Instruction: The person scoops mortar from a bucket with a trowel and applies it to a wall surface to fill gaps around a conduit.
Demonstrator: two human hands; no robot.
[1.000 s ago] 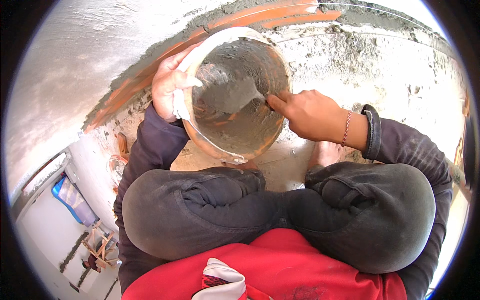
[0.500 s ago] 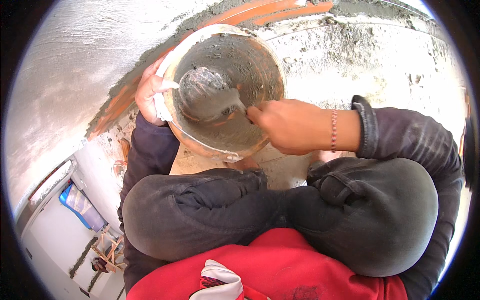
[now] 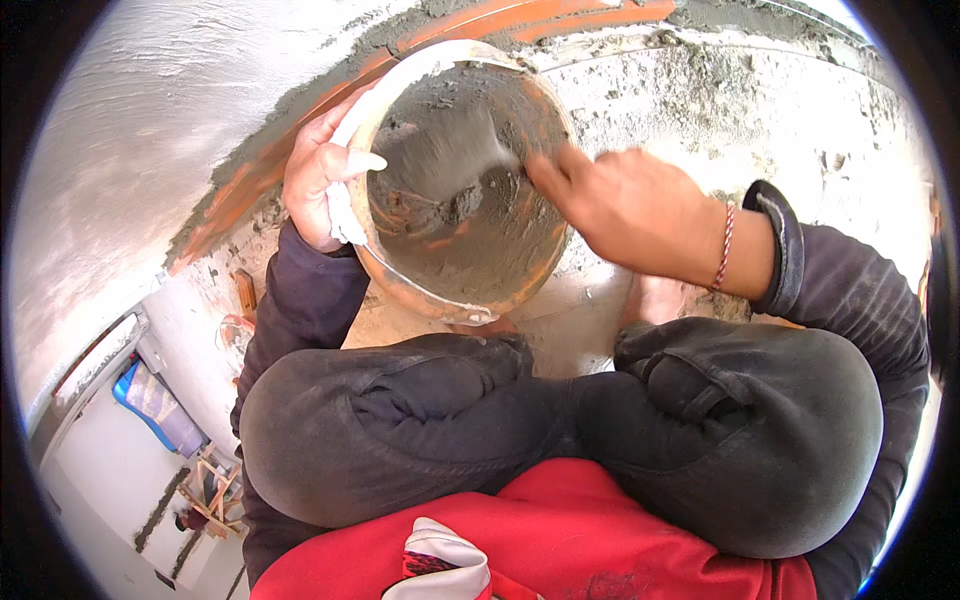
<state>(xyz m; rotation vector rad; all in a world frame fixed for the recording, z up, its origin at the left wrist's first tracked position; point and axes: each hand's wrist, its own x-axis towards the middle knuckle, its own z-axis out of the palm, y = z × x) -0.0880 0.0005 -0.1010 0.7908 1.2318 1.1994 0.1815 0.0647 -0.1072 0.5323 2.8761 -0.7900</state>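
Observation:
A tilted bucket with its mouth toward me holds wet grey mortar that also coats its inner wall. My left hand is closed on the bucket's pale left rim, with the thumb over the edge. Inside the bucket, a trowel is smeared by motion, its flat blade over the mortar. My right hand is closed at the bucket's right rim with the trowel in its grip; the fingers hide the handle.
A part-plastered wall rises at the left, with exposed orange brick along its lower edge. The mortar-spattered floor stretches beyond the bucket. My bent knees are close below it. Wooden pieces stand at the far lower left.
My right hand has moved right and slightly down, its wrist turning. The trowel blade has shifted up and right inside the bucket. My left hand and the bucket have shifted slightly in view.

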